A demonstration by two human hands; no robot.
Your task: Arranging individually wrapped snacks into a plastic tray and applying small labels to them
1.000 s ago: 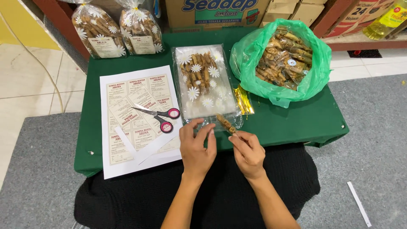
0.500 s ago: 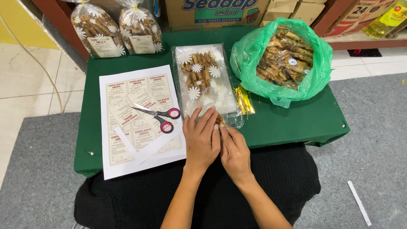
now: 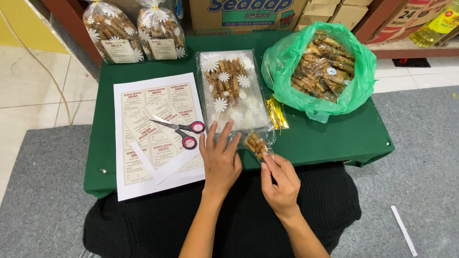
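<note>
- My left hand (image 3: 221,160) lies flat, fingers spread, on the near edge of the daisy bag (image 3: 233,91).
- My right hand (image 3: 281,184) pinches a small snack packet (image 3: 256,145), just right of my left hand.
- Scissors (image 3: 183,131) lie left on the label sheet (image 3: 143,129).
- Green bag (image 3: 356,88) sits far right.

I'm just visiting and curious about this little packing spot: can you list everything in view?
Low table with green cloth: one, centre.
Clear daisy-print bag of brown snack sticks: one, lying flat mid-table.
Small clear packet of snacks: one, near table edge.
Gold twist ties: a few, right of flat bag.
Green plastic bag of wrapped snacks: one, right.
Filled, tied daisy bags: two, back left.
White label sheet: one, left.
Red-handled scissors: one, on sheet.
Cardboard boxes: several, behind.
Left hand: flat on the bag's near end.
Right hand: pinching the small packet.
</note>
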